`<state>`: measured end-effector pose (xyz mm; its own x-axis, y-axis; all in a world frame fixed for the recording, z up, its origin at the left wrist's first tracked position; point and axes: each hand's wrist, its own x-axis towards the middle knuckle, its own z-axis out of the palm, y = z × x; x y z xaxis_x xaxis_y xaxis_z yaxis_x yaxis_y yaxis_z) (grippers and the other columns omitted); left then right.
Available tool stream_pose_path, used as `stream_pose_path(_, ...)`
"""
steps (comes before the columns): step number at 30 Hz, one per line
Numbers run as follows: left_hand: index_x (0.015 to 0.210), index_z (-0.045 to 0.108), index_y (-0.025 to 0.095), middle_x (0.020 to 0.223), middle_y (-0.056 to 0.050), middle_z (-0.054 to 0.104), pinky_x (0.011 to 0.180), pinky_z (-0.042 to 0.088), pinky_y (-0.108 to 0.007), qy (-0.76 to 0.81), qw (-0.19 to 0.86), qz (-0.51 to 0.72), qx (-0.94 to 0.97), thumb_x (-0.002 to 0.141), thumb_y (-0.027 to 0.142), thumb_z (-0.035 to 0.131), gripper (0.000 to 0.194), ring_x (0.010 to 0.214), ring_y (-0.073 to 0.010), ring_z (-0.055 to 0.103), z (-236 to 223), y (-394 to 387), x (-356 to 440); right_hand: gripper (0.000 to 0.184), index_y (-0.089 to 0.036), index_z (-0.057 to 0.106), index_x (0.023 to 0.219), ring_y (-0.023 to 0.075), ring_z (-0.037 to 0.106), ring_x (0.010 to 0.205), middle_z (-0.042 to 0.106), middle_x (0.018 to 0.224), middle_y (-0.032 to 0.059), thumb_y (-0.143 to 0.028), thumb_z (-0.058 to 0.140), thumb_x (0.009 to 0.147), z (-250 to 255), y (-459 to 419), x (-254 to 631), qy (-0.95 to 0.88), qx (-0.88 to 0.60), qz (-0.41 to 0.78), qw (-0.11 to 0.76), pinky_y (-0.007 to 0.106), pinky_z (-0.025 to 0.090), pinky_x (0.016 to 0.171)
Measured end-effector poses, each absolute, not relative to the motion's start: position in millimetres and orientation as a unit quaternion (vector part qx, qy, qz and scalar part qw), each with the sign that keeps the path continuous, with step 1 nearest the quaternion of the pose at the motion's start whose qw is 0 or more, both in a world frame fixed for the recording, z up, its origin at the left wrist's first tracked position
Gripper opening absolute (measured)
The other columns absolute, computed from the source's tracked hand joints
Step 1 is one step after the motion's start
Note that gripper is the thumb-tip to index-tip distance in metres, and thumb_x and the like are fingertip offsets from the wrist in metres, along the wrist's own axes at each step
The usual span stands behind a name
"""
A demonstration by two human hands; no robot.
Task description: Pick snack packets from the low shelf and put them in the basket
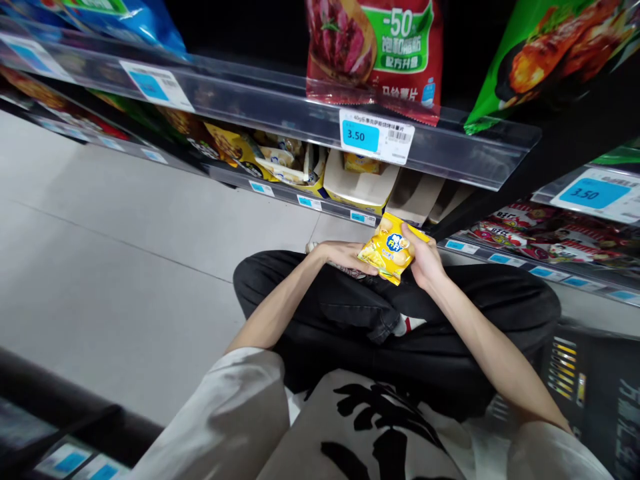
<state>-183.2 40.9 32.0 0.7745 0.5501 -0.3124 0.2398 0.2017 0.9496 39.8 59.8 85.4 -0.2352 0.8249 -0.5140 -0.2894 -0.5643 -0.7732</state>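
Note:
A small yellow snack packet (384,256) with a blue-and-white logo is held over my crossed legs, its printed front turned up towards me. My right hand (426,259) grips its right side, thumb on the front and the other fingers mostly hidden behind. At its lower left edge, my left hand (345,256) holds the packet too, fingers reaching along and partly beneath it. Just beyond, on the bottom shelf, stand an open carton (357,185) with a yellow packet at its back and a yellow box (315,185) of small pale packets.
Overhead, a clear-fronted shelf (280,93) carries a red chip bag (375,57) and a green bag (545,60). Red-and-white packets (560,230) lie low at right. A dark basket or crate (595,380) is beside my right knee. Pale floor tiles (125,247) stretch left.

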Motion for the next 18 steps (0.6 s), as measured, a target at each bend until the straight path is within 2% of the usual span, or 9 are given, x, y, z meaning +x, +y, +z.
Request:
stream_pose_path(5,0.118,0.075,0.012,0.107,-0.007,0.080,0.087,0.057,-0.022,0.298,0.720,0.100,0.619,0.083,0.053,0.084,0.055,0.092,-0.0183,0.073,36.2,41.4,-183.8,0.048,-0.021,0.075,0.088,0.0319,0.079,0.102,0.083,0.096,0.0074,-0.055,0.095,0.061,85.8,59.8,40.6,-0.270,-0.488,0.745,0.367,0.043,0.064,0.088)
stream_pose_path(11,0.119,0.076,0.012,0.105,-0.008,0.080,0.092,0.056,-0.024,0.287,0.724,0.091,0.621,0.084,0.055,0.083,0.056,0.092,-0.0191,0.073,38.7,41.4,-184.0,0.051,-0.022,0.075,0.095,0.0323,0.079,0.101,0.083,0.096,0.0070,-0.055,0.095,0.062,85.3,60.1,40.3,-0.271,-0.488,0.745,0.365,0.044,0.064,0.088)
stream_pose_path(18,0.121,0.076,0.012,0.110,-0.009,0.080,0.089,0.057,-0.024,0.284,0.729,0.095,0.616,0.081,0.056,0.085,0.060,0.092,-0.0194,0.074,36.0,41.7,-184.2,0.053,-0.022,0.076,0.098,0.0321,0.079,0.101,0.083,0.094,0.0063,-0.055,0.095,0.062,85.0,59.7,40.4,-0.277,-0.481,0.749,0.361,0.044,0.064,0.089)
